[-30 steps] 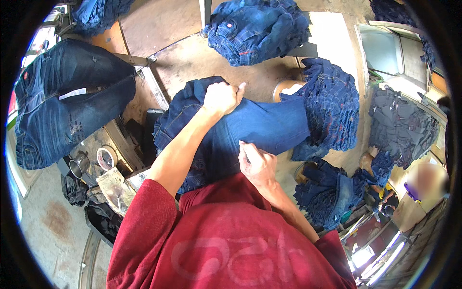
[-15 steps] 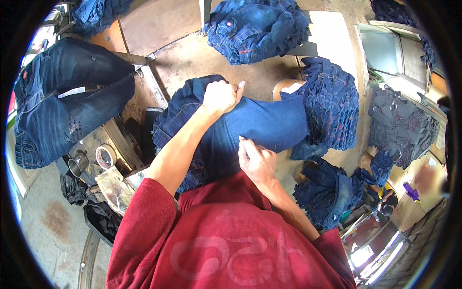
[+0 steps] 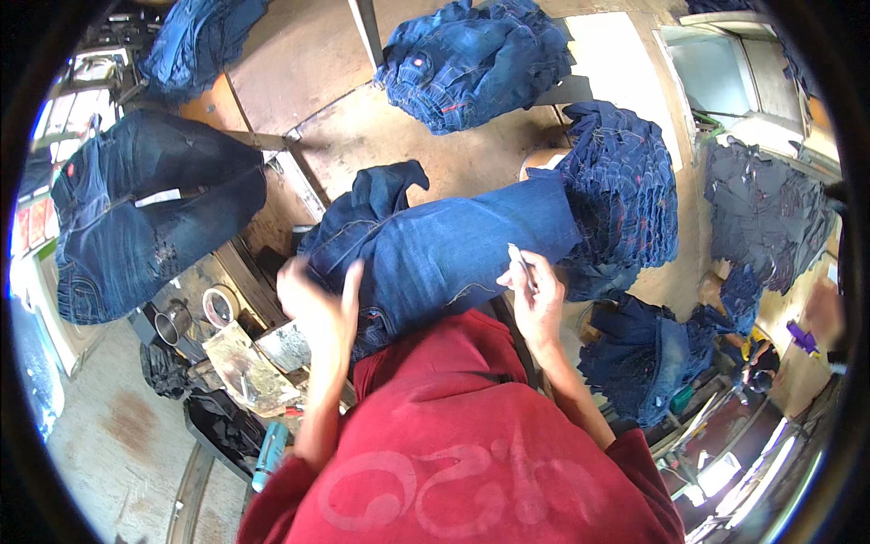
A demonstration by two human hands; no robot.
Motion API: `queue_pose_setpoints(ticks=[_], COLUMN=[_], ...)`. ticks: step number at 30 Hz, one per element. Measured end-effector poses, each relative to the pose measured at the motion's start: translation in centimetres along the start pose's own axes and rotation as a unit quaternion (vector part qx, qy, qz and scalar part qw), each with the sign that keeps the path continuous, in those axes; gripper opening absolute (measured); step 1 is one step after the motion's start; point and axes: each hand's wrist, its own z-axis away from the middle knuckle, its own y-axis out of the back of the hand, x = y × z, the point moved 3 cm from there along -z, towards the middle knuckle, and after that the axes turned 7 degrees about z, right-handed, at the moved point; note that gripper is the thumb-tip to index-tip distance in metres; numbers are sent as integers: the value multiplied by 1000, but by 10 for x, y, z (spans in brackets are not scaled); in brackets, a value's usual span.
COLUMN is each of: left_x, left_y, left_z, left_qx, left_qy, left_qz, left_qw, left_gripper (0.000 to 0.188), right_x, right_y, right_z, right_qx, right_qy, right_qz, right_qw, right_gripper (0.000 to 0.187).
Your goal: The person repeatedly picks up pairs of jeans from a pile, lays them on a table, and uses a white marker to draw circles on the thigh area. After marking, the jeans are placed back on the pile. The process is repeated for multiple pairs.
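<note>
A pair of blue jeans (image 3: 471,236) lies across the support in front of me, one leg stretched out flat to the right and the waist end bunched at the left. My right hand (image 3: 541,299) is closed at the near edge of that leg. Between its thumb and fingers sticks up a small pale piece (image 3: 517,255), too small to identify. Over the left end of the jeans, my left hand (image 3: 319,304) is slightly blurred, its thumb standing apart from the fingers. Nothing shows in it.
Dark jeans (image 3: 159,222) are spread over a form at the left. Denim piles (image 3: 476,68) and folded stacks (image 3: 621,195) stand ahead and to the right. A metal cup (image 3: 172,325), a tape roll (image 3: 219,306) and a stained board (image 3: 243,367) sit at the lower left.
My left hand has left the middle top of the jeans and moved down-left, its fist loosened. My right hand has shifted right, with the pale piece now showing. The leg lies flatter.
</note>
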Motion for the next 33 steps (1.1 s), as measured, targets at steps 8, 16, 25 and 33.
queue_pose_setpoints(ticks=[8, 16, 25, 33], left_x=[-42, -27, 19, 27], left_y=[11, -7, -42, -52], left_z=[112, 122, 90, 98], left_qx=[-153, -294, -289, -258], left_qy=[270, 534, 378, 377], left_qz=[77, 646, 644, 549], left_qw=[948, 459, 599, 700], left_gripper=[55, 35, 47, 45], right_x=[4, -18, -13, -23], right_y=[17, -15, -18, -32], right_z=[9, -20, -25, -18], right_qx=[15, -86, -165, -200], right_qy=[70, 150, 51, 74], right_qz=[42, 81, 89, 188], right_qw=[997, 982, 981, 959], right_gripper=[19, 54, 54, 67])
